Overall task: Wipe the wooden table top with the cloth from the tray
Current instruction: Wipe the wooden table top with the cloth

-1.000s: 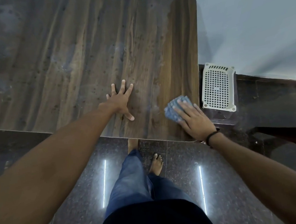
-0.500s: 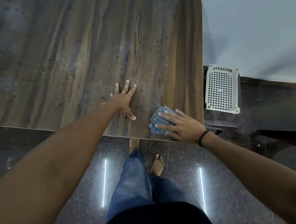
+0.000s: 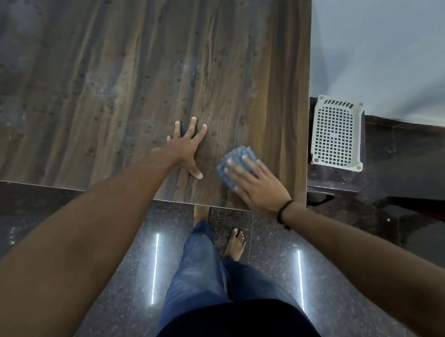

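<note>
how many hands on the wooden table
2. The left hand rests flat on the dark wooden table top; the right hand presses the blue cloth near the front edge.

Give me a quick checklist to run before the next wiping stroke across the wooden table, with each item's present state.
1. Cloth lies on the table, pressed under the straight fingers of the right hand: ok.
2. Cloth sits wholly on the top, not hanging over the near edge: ok.
3. Left hand rests flat on the wood, apart from the cloth: ok.
4. Tray stands off the table to the right, outside the stroke: ok.
5. Cloth damp enough: cannot tell.
6. Whether the greyish haze at the far left of the top is dirt or glare: cannot tell.
</note>
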Available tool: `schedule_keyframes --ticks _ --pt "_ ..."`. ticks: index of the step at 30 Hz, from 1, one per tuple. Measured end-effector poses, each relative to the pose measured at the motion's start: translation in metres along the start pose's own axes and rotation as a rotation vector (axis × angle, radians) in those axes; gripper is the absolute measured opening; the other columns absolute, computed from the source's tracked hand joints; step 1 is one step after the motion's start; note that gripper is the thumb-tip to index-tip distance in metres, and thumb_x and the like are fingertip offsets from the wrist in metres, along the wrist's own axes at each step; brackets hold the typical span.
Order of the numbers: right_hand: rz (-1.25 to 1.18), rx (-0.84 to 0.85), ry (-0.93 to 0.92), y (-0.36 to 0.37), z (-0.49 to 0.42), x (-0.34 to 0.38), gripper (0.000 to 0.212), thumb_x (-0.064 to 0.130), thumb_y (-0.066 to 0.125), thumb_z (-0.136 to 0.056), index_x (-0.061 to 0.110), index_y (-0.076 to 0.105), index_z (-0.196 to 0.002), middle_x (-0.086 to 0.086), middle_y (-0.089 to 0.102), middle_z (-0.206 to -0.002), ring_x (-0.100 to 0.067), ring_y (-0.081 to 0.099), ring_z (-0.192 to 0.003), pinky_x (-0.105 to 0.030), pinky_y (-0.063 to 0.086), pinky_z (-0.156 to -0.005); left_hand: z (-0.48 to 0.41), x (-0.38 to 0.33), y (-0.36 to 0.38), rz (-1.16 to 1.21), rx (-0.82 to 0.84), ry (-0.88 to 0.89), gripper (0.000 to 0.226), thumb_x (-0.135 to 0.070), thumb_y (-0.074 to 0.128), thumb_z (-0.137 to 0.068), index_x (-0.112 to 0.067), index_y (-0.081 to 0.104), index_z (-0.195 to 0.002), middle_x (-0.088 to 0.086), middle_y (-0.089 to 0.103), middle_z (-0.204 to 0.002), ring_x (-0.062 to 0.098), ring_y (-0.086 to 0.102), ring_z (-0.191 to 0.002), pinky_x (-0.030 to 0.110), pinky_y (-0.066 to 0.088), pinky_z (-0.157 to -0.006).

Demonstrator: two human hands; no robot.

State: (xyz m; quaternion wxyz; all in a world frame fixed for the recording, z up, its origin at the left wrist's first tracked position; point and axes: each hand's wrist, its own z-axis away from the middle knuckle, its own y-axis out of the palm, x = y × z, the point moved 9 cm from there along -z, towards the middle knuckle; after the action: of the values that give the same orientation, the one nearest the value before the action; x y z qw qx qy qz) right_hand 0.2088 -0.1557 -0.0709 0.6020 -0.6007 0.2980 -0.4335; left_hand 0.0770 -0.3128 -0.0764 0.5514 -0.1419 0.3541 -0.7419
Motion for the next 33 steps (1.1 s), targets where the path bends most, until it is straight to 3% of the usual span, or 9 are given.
schedule_keyframes --ticks 2,6,11,15,19,23,28,31,33 --pt "0.062 0.061 -0.293 0.003 0.013 -0.01 0.053 0.044 0.024 -0.108 0.033 0.016 -0.16 0.009 0.014 -0.168 -0.024 0.008 -0.156 -0.052 0.014 -0.125 0.001 0.0 0.0 -0.007 0.005 0.01 0.147 -0.048 0.09 -0.063 -0.028 -0.022 -0.155 0.002 -0.038 -0.158 0.047 -0.028 -0.144 0.066 0.009 -0.116" --pt "-0.108 -0.017 0.344 -0.02 -0.004 -0.082 0.055 0.044 0.021 -0.107 0.032 0.013 -0.161 0.007 0.012 -0.168 -0.025 0.002 -0.156 -0.059 0.02 -0.121 0.002 -0.001 -0.002 -0.016 0.003 0.014 0.146 -0.044 0.09 -0.065 -0.028 -0.023 -0.155 0.003 -0.039 -0.158 0.047 -0.029 -0.143 0.066 0.009 -0.115" --pt "0.039 0.125 -0.365 -0.006 -0.006 -0.028 0.053 0.047 0.02 -0.108 0.038 0.014 -0.16 0.013 0.01 -0.168 -0.021 0.001 -0.156 -0.049 0.003 -0.126 0.0 0.002 -0.001 -0.023 0.005 0.008 0.147 -0.049 0.09 -0.063 -0.028 -0.023 -0.155 0.003 -0.04 -0.157 0.047 -0.03 -0.143 0.066 0.009 -0.115" --pt "-0.1 0.036 0.277 -0.026 -0.042 -0.079 0.057 0.048 0.018 -0.106 0.032 0.013 -0.161 0.007 0.013 -0.168 -0.026 0.002 -0.156 -0.058 0.017 -0.122 0.001 -0.004 0.0 -0.03 0.01 -0.001 0.148 -0.049 0.09 -0.064 -0.028 -0.026 -0.154 0.004 -0.041 -0.157 0.048 -0.03 -0.142 0.066 0.009 -0.115" --pt "0.0 0.141 -0.307 -0.011 -0.023 -0.031 0.058 0.049 0.022 -0.108 0.029 0.012 -0.162 0.009 0.015 -0.167 -0.018 0.002 -0.156 -0.048 0.005 -0.126 0.002 0.0 0.001 -0.023 -0.007 0.0 0.148 -0.05 0.09 -0.062 -0.027 -0.023 -0.155 0.004 -0.039 -0.158 0.048 -0.028 -0.143 0.066 0.009 -0.115" --pt "-0.139 0.0 0.343 -0.026 -0.038 -0.082 0.061 0.05 0.019 -0.105 0.026 0.016 -0.161 0.004 0.019 -0.168 -0.021 0.004 -0.156 -0.055 0.012 -0.124 0.0 -0.004 0.002 -0.02 -0.006 0.016 0.149 -0.05 0.09 -0.062 -0.028 -0.023 -0.155 0.004 -0.039 -0.158 0.048 -0.028 -0.143 0.066 0.009 -0.116" --pt "0.011 0.13 -0.427 0.002 -0.016 0.005 0.054 0.047 0.025 -0.108 0.035 0.015 -0.159 0.011 0.016 -0.167 -0.02 0.002 -0.156 -0.049 0.004 -0.126 0.0 0.0 0.002 -0.024 -0.021 0.014 0.148 -0.052 0.09 -0.061 -0.027 -0.023 -0.155 0.004 -0.038 -0.158 0.048 -0.028 -0.144 0.066 0.009 -0.116" --pt "-0.058 0.015 0.053 -0.01 -0.022 -0.044 0.054 0.044 0.029 -0.107 0.032 0.021 -0.16 0.006 0.021 -0.167 -0.023 0.01 -0.156 -0.057 0.02 -0.122 -0.002 0.0 0.002 -0.023 0.013 0.017 0.148 -0.046 0.091 -0.063 -0.029 -0.024 -0.155 0.002 -0.04 -0.157 0.047 -0.029 -0.143 0.066 0.01 -0.115" --pt "-0.021 0.038 -0.032 -0.001 -0.014 -0.006 0.055 0.045 0.03 -0.107 0.03 0.021 -0.16 0.005 0.02 -0.167 -0.025 0.011 -0.155 -0.057 0.018 -0.123 -0.002 0.005 -0.003 -0.029 0.038 0.028 0.148 -0.038 0.093 -0.063 -0.033 -0.023 -0.154 -0.003 -0.039 -0.157 0.045 -0.029 -0.144 0.067 0.014 -0.116"
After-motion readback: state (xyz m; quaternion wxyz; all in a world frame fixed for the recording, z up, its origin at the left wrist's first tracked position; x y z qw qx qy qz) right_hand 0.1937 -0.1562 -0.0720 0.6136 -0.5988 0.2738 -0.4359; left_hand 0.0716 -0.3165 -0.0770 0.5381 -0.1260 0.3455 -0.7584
